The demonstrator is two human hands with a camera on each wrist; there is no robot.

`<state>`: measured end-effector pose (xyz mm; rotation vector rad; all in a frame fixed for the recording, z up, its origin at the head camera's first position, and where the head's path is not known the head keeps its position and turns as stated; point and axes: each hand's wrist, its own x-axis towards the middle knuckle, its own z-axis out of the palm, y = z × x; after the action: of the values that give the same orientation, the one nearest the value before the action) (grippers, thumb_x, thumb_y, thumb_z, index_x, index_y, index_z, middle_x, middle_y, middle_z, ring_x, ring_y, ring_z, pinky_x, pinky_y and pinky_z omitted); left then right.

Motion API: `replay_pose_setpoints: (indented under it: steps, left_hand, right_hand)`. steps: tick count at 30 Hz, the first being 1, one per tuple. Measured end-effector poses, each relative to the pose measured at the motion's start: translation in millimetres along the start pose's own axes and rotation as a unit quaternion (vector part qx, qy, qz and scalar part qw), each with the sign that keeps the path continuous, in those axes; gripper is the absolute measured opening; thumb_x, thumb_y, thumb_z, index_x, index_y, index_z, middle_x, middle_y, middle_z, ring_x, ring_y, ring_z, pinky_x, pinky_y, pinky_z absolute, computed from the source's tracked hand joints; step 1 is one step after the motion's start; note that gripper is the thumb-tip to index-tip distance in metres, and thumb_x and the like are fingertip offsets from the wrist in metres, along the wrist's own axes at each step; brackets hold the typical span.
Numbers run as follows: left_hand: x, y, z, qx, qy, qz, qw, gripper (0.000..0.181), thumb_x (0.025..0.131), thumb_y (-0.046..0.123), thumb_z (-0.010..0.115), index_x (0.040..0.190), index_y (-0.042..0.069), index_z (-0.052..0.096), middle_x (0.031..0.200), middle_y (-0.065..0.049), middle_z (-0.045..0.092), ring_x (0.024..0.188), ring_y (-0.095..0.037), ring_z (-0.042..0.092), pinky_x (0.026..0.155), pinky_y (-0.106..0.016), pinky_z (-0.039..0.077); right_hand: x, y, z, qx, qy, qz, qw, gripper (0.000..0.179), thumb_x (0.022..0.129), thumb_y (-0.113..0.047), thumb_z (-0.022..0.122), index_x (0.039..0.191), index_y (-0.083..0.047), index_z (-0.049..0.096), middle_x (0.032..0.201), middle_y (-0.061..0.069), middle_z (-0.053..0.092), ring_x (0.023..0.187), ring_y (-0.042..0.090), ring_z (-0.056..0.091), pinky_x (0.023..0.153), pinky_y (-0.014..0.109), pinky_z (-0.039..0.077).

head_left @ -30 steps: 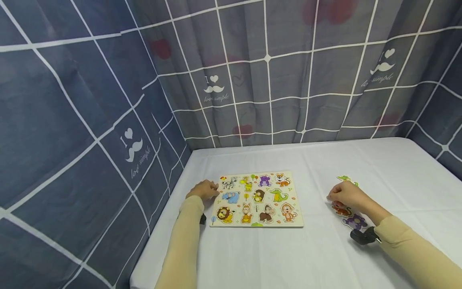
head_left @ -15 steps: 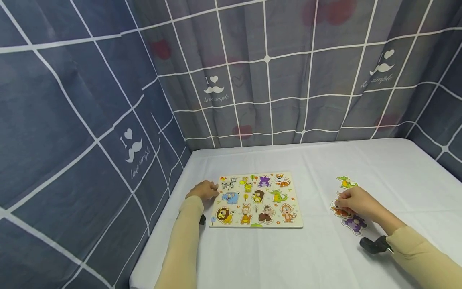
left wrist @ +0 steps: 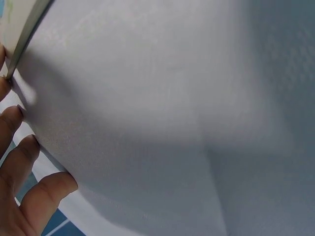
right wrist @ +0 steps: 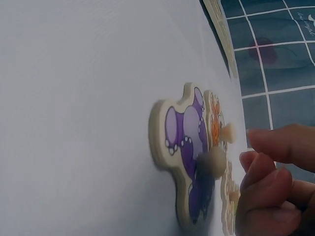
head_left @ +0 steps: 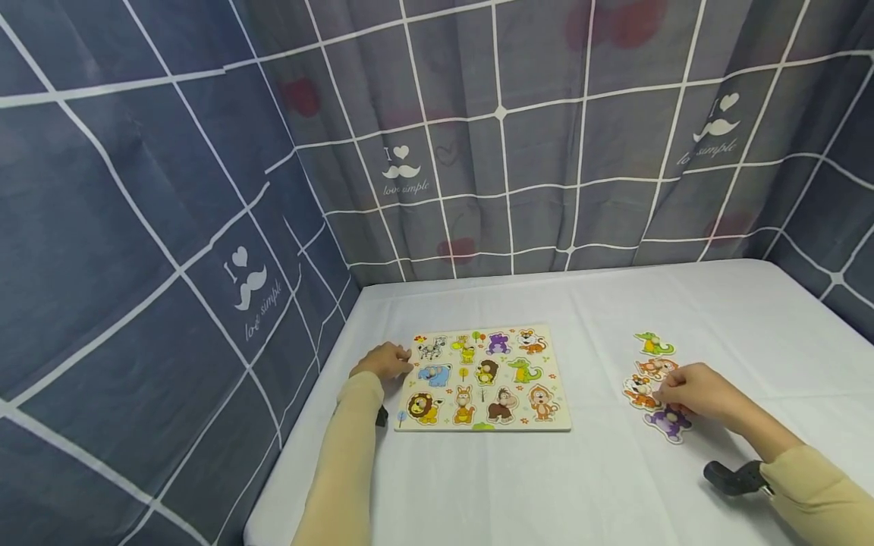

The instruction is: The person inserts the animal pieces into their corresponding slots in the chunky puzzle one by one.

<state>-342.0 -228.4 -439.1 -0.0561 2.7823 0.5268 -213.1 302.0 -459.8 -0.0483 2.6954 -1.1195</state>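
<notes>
My left hand (head_left: 382,361) rests at the left edge of a wooden animal knob puzzle board (head_left: 482,431), its fingertips touching the edge in the left wrist view. My right hand (head_left: 699,390) hovers beside loose knobbed puzzle pieces, fingers loosely bent and holding nothing. Its fingertips are nearest the tiger piece (head_left: 639,392); the right wrist view shows a small gap between them and a wooden knob (right wrist: 228,132). A purple animal piece (right wrist: 189,147) lies nearest, partly under the hand in the head view. An orange piece (head_left: 657,368) and a crocodile piece (head_left: 654,343) lie beyond.
A white cloth (head_left: 601,485) covers the table. Dark checked curtains (head_left: 546,152) enclose the back and sides. A black wrist camera (head_left: 734,478) sticks out below the right wrist, close over the cloth.
My right hand has drawn back to the right and slightly nearer, uncovering the crocodile, orange and tiger pieces. My left hand and the board have stayed in place.
</notes>
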Motion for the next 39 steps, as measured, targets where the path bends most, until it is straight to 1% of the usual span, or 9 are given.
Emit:
replay_pose_setpoints:
  steps: [6,12,19,23,30,36,39]
  left_hand:
    - [-7.2,2.1,-2.2,0.005,0.0,0.008,1.0,0.051,0.095,0.033,0.066,0.143,0.018,0.056,0.158,-0.01,0.043,0.147,-0.035,0.037,0.12,-0.052,0.034]
    - [-5.1,1.1,-1.5,0.005,-0.004,0.005,1.0,0.051,0.096,0.033,0.066,0.144,0.018,0.056,0.158,-0.01,0.043,0.148,-0.035,0.036,0.12,-0.052,0.033]
    - [-2.0,1.0,-2.2,0.007,-0.006,0.004,0.9999,0.053,0.095,0.033,0.067,0.144,0.018,0.055,0.158,-0.01,0.043,0.148,-0.035,0.036,0.12,-0.053,0.032]
    - [-2.6,1.1,-2.0,0.005,-0.008,0.003,1.0,0.053,0.095,0.034,0.067,0.144,0.018,0.055,0.158,-0.009,0.043,0.148,-0.035,0.035,0.121,-0.053,0.031]
    - [-4.5,0.9,-2.8,0.009,-0.005,0.008,0.9999,0.052,0.095,0.033,0.066,0.144,0.018,0.055,0.158,-0.01,0.043,0.148,-0.036,0.036,0.12,-0.053,0.033]
    - [-6.4,2.7,-2.7,-0.002,-0.006,0.004,1.0,0.052,0.096,0.032,0.066,0.144,0.018,0.055,0.158,-0.009,0.042,0.148,-0.035,0.035,0.121,-0.051,0.032]
    - [-7.2,4.1,-3.1,0.003,-0.005,0.001,1.0,0.052,0.096,0.032,0.065,0.145,0.017,0.054,0.159,-0.009,0.042,0.149,-0.034,0.034,0.121,-0.051,0.032]
  right_hand:
    - [-6.1,3,2,0.011,-0.021,0.011,0.9997,0.02,0.091,-0.016,0.068,0.074,-0.007,0.062,0.065,-0.003,0.054,0.057,0.009,0.047,0.05,0.022,0.039]
    - [-9.0,6,4,0.019,-0.034,0.011,0.9992,0.02,0.091,-0.018,0.069,0.076,-0.006,0.063,0.066,-0.003,0.054,0.056,0.008,0.047,0.049,0.021,0.039]
    - [-12.6,9,3,0.024,-0.04,0.001,0.9989,0.019,0.091,-0.017,0.068,0.078,-0.005,0.064,0.067,-0.003,0.055,0.056,0.007,0.048,0.049,0.02,0.04]
    - [-13.6,9,3,0.026,-0.042,0.011,0.9987,0.018,0.091,-0.018,0.069,0.079,-0.004,0.064,0.067,-0.002,0.056,0.057,0.008,0.049,0.049,0.021,0.041]
    - [-13.5,10,4,0.052,-0.055,0.019,0.9969,0.016,0.092,-0.013,0.067,0.083,-0.001,0.064,0.064,0.0,0.061,0.056,0.01,0.057,0.05,0.025,0.052]
    - [-13.5,10,6,0.064,-0.053,0.026,0.9962,0.013,0.093,-0.01,0.066,0.085,0.0,0.064,0.065,0.0,0.061,0.057,0.01,0.058,0.051,0.024,0.053]
    - [-14.0,9,6,0.063,-0.049,0.03,0.9964,0.011,0.092,-0.009,0.065,0.085,0.0,0.065,0.065,0.001,0.061,0.058,0.011,0.058,0.051,0.024,0.053]
